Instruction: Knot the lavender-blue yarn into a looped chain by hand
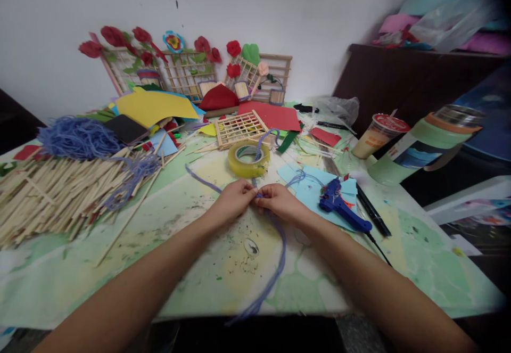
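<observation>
Yarn (pixel 283 249) sits pinched in the fingers of left hand (pixel 233 197) and right hand (pixel 279 199), just in front of tape roll (pixel 245 171) on the table (pixel 191 292); its slack near glue gun (pixel 339 206) could snag, or an eased pinch could let it slip.

1. Blue-violet yarn (pixel 282 250), soft and made up of several thin strands, is pinched between the fingertips of the left hand (pixel 235 198) and right hand (pixel 278 199), where its lengths meet (any knot there is hidden by the fingers).
2. One length runs left, nearly straight, across the table (pixel 191 294).
3. Another stretches away from the fingers to a clear yellow roll of tape (pixel 239 169), curling across its far right side.
4. To the right, thin strands lie loosely over light-blue paper (pixel 310 193).
5. The thickest length bends toward the table's near edge, its ends fanned apart.
</observation>
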